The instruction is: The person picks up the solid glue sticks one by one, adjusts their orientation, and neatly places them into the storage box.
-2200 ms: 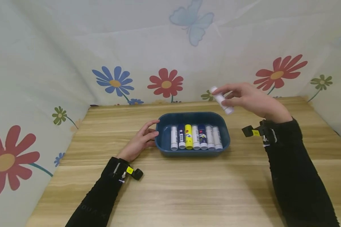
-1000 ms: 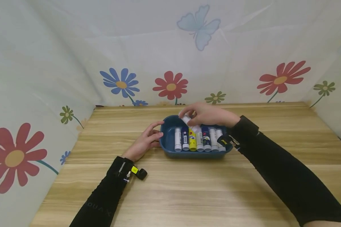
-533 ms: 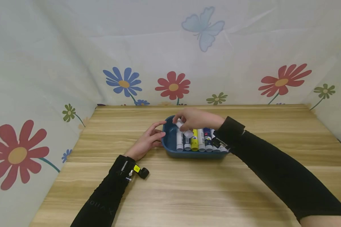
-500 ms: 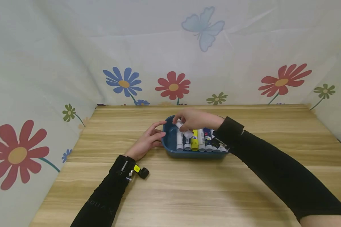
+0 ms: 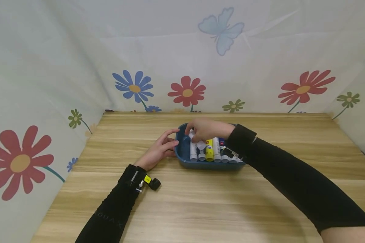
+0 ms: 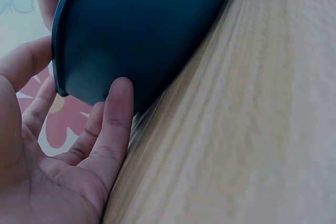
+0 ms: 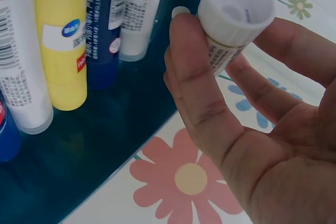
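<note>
My right hand (image 5: 207,130) pinches a white glue stick (image 7: 236,14) between fingers and thumb, tilted over the left part of a dark blue plastic bin (image 5: 210,166). Its hollow round end shows in the right wrist view. Below it lies a row of several glue sticks in the bin, among them a white one (image 5: 193,153), a navy one (image 5: 201,155) and a yellow one (image 5: 209,153). My right hand and wrist hide part of the row. My left hand (image 5: 158,150) touches the bin's left end, its fingers fairly straight against the outer wall (image 6: 147,19).
The bin stands on a wood-grain table (image 5: 182,202). A pale flowered cloth (image 5: 158,50) hangs behind the table and along both sides. Each wrist wears a black camera band, such as the left one (image 5: 132,177).
My right hand has carried the white glue stick from above the table right of the bin leftward and down over the bin's left part. My left hand has stayed at the bin's end.
</note>
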Action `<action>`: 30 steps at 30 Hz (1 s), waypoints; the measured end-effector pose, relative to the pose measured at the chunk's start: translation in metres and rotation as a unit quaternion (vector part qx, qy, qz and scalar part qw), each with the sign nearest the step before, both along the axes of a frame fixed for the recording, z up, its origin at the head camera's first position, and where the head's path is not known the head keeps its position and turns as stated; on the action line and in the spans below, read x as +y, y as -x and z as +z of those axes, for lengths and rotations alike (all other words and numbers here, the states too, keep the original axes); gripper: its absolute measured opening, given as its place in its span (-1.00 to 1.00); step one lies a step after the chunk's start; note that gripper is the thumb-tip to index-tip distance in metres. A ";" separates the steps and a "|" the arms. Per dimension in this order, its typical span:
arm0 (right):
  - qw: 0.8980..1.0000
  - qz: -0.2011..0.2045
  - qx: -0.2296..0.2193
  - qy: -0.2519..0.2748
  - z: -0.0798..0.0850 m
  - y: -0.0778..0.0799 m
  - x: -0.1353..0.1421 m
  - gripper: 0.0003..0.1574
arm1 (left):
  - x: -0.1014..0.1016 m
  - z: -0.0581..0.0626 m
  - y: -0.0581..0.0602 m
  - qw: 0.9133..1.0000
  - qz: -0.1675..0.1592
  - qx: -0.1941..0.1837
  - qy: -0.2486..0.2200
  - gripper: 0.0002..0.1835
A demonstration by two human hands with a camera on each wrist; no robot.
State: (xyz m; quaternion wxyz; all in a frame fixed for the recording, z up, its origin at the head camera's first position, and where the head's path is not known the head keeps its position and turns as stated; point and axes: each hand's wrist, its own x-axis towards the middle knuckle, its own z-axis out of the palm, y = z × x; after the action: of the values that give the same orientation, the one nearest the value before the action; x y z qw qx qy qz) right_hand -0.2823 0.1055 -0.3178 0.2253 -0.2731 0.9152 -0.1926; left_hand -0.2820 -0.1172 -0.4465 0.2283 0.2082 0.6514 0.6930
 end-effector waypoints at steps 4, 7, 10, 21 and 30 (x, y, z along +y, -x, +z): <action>1.000 -0.009 -0.019 -0.020 -0.003 0.002 -0.006 -0.50 | -0.001 0.001 0.001 1.000 -0.001 -0.001 -0.001 -0.47; 0.999 -0.019 -0.037 -0.035 -0.008 0.003 -0.009 -0.48 | -0.002 0.001 0.000 1.000 -0.003 0.000 0.004 -0.46; 0.997 -0.028 -0.049 -0.047 -0.013 0.004 -0.011 -0.48 | -0.002 0.001 0.000 1.000 -0.002 -0.001 0.006 -0.45; 0.995 -0.044 -0.059 -0.063 -0.016 0.005 -0.018 -0.49 | 0.000 0.000 0.003 1.000 -0.012 0.007 -0.002 -0.46; 0.994 -0.033 -0.063 -0.082 -0.016 0.002 -0.023 -0.41 | -0.001 -0.001 0.002 1.000 -0.001 -0.001 -0.001 -0.49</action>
State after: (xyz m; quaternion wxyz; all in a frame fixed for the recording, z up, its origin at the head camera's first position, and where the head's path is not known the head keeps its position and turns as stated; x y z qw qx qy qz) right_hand -0.2839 0.0820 -0.3342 0.2975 -0.2107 0.9204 -0.1414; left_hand -0.2841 -0.1184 -0.4479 0.2294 0.2084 0.6502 0.6937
